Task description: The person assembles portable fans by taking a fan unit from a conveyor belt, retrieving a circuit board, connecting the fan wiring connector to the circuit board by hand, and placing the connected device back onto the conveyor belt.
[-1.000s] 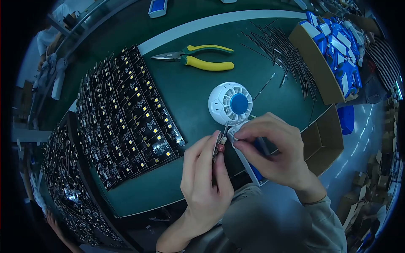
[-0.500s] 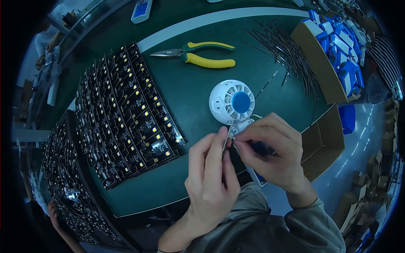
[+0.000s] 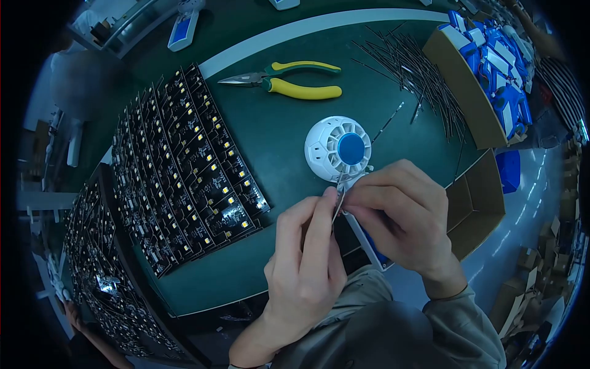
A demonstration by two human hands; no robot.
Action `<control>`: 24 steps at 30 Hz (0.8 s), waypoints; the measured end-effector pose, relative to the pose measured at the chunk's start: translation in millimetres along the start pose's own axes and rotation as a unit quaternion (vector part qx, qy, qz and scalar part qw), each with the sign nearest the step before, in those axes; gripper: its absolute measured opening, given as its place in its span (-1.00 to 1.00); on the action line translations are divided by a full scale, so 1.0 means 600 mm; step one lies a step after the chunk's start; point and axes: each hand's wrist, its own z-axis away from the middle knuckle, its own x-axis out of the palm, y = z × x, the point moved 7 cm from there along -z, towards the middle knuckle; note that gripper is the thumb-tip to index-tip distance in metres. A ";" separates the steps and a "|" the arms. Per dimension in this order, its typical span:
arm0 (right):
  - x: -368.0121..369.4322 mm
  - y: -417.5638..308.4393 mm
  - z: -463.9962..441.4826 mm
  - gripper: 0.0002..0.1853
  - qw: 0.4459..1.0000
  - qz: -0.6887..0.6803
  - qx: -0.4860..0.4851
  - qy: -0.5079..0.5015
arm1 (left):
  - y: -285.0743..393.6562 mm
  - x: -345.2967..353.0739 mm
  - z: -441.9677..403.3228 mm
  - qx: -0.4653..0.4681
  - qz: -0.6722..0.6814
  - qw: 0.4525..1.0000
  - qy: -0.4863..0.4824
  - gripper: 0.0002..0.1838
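Observation:
My left hand (image 3: 305, 261) pinches a thin narrow circuit board (image 3: 337, 206) between thumb and fingers, held nearly on edge. Close against it, my right hand (image 3: 402, 212) is closed, its fingertips meeting at the board's side; what they grip is too small to make out. Just beyond the fingertips sits a white round device head (image 3: 321, 149) with a ribbed vent and a blue disc (image 3: 351, 149). Its blue-and-white handle (image 3: 367, 241) runs under my right hand, partly hidden.
Yellow-green needle-nose pliers (image 3: 304, 91) lie beyond the device. Panels of black circuit boards (image 3: 184, 166) stand left. Thin dark strips (image 3: 424, 86) are scattered at right, beside a box of blue-and-white parts (image 3: 498, 80). An open cardboard box (image 3: 482, 206) stands nearer. Other people are at left.
The circuit board has turned more edge-on, and the red part seen on it before is now mostly hidden. My right hand has shifted slightly to the right. The device head stays put.

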 end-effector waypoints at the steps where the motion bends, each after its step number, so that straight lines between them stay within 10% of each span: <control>1: -0.001 0.001 -0.003 -0.78 1.000 0.000 -0.003 -0.011 | -0.001 -0.001 -0.002 -0.017 0.020 0.999 -0.018 -0.52; 13: -0.010 0.014 -0.011 -0.74 0.991 -0.066 0.109 -0.046 | -0.006 -0.017 0.005 -0.059 0.120 0.987 -0.084 -0.54; 17: -0.003 -0.018 0.022 0.08 0.966 0.064 0.212 -0.134 | 0.015 -0.049 0.011 -0.100 0.077 0.984 -0.123 -0.49; 20: 0.019 -0.012 0.043 0.05 0.946 0.117 0.239 -0.186 | 0.034 -0.078 -0.001 -0.104 0.000 0.980 -0.172 -0.34; 24: -0.005 0.026 0.010 -0.07 0.879 -0.230 0.397 -0.130 | 0.020 -0.224 -0.123 -0.128 -0.071 0.989 0.005 -0.61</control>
